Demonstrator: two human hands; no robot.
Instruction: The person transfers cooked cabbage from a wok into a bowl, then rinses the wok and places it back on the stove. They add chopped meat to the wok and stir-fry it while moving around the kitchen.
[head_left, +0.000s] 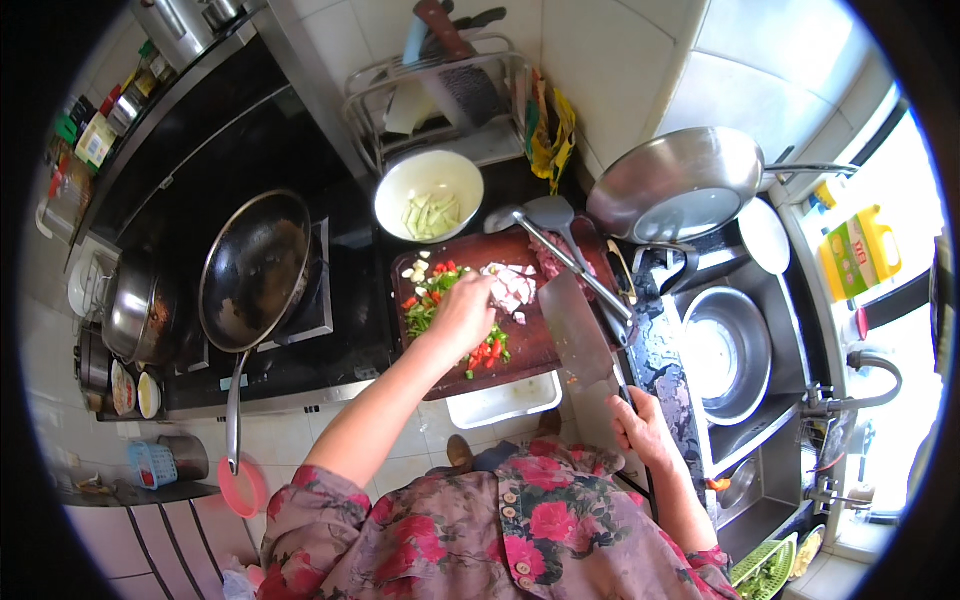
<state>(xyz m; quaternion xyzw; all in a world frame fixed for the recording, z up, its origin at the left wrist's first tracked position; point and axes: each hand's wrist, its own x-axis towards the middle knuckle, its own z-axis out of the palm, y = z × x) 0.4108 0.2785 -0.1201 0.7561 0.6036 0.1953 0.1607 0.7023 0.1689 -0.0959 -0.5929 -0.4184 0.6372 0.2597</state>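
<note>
My right hand (641, 426) grips the handle of a broad cleaver (574, 322), its blade lying over the right part of the dark red cutting board (529, 345). My left hand (469, 311) is over the board with curled fingers, at the left edge of a pile of chopped pinkish-white pieces (511, 288). Its fingertips are partly hidden, so whether they hold anything is unclear. Chopped green peppers (420, 319) and red pepper pieces (489, 351) lie around that hand. Garlic cloves (415, 271) sit at the far left corner, and minced meat (551, 259) lies at the far right.
A ladle (574, 262) and a grey spatula (553, 214) lie across the board's right side. Behind it stands a white bowl (430, 169) with pale green slices. A wok (255, 270) rests on the stove at left. The sink holds a metal basin (759, 352). A white tray (517, 405) juts out below the board.
</note>
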